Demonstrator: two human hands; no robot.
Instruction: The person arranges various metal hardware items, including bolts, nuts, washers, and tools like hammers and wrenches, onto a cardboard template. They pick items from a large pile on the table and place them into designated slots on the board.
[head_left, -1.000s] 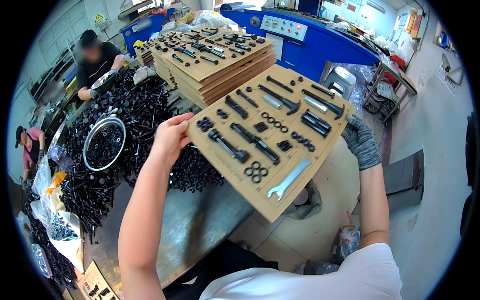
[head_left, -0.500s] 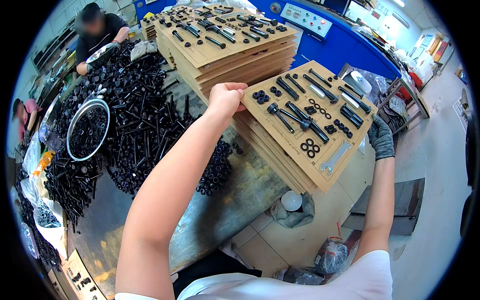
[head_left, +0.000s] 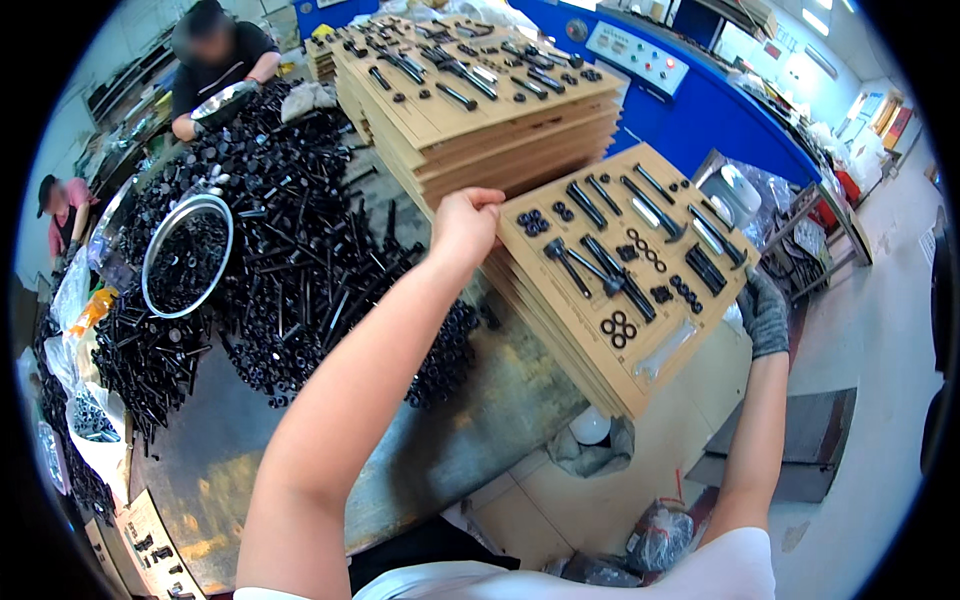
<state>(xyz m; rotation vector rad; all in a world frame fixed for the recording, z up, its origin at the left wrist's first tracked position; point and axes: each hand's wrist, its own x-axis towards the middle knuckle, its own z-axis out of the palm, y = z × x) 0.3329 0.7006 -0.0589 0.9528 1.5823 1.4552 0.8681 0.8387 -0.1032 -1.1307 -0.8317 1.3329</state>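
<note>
Gripping the board (head_left: pixel 582 318), left hand (head_left: pixel 465 230) and right hand (head_left: pixel 765 310)
Bolts (head_left: pixel 290 230) and stacked boards (head_left: pixel 415 125) crowd my table (head_left: pixel 430 460); floor (head_left: pixel 540 515) beyond its right edge.

Head-worn fisheye, looking down, close

Board (head_left: pixel 591 318) between left hand (head_left: pixel 466 230) and right hand (head_left: pixel 765 312); board stack (head_left: pixel 520 150) beyond left hand; bolt heap (head_left: pixel 300 260) left of left hand.

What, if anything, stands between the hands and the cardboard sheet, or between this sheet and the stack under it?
Nothing visible. The left hand and right hand hold the cardboard sheet by its edges; no object shows between it and the stack below, though that space is mostly hidden.
</note>
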